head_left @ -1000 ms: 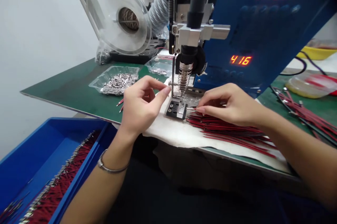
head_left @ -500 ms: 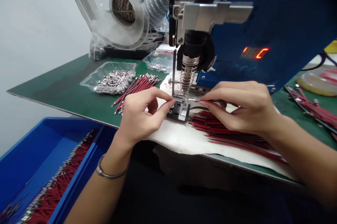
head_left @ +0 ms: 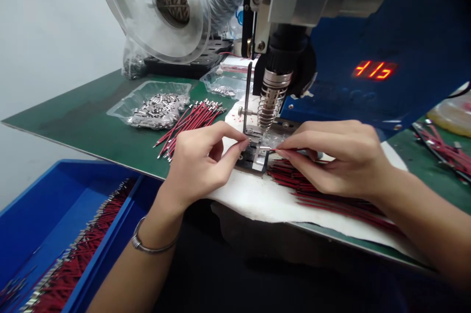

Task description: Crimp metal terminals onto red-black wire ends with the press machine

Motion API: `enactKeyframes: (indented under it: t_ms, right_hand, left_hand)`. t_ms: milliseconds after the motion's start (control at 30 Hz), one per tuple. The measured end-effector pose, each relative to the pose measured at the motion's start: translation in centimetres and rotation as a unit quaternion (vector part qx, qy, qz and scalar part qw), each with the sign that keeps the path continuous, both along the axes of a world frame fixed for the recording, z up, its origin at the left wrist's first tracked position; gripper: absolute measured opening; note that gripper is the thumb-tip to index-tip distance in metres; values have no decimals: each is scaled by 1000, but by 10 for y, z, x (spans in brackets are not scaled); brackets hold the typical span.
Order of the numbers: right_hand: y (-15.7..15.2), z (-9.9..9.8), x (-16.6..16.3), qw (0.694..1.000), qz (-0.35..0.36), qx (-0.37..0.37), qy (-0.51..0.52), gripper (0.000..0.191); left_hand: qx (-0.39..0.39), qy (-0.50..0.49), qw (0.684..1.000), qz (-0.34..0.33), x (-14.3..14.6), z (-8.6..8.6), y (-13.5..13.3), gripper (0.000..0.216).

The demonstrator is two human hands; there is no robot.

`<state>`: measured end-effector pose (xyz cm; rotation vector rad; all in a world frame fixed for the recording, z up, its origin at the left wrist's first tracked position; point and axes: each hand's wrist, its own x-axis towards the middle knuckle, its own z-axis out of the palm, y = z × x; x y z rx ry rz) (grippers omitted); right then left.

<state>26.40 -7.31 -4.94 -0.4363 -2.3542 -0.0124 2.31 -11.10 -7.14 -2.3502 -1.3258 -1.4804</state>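
Note:
My left hand (head_left: 200, 161) is pinched, thumb and forefinger meeting at the left side of a small black metal fixture (head_left: 253, 157) under the machine's spring-tipped nozzle (head_left: 271, 102). What the pinch holds is too small to name. My right hand (head_left: 338, 158) pinches a thin red wire (head_left: 274, 149) and points its metal tip at the fixture from the right. Under my right hand lies a pile of red wires (head_left: 324, 193) on a white cloth (head_left: 257, 195).
A blue machine (head_left: 386, 33) with a red display looms over the fixture. A bundle of red wires (head_left: 191, 121) and a plastic bag of metal terminals (head_left: 156, 107) lie on the green mat. A clear reel (head_left: 162, 9) stands behind. A blue bin (head_left: 33, 224) of finished wires sits lower left.
The view has drifted closer and slightly left. My right hand lifted a wire from the pile and brought its tip to the fixture. My left hand stays pinched at the fixture. The display reading changed.

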Motion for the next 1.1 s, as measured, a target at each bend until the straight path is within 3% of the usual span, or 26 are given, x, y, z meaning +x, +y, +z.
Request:
enactKeyframes:
  t_ms: [800,1100]
  right_hand:
    - [-3,2,0,1000,6,-8,-18,12]
    - [-3,1,0,999,-28,-3,-32,9]
  left_hand:
    - [18,-17,1000,6,3,-1,3,3]
    - [-3,3,1000,7,3,0,1,3]
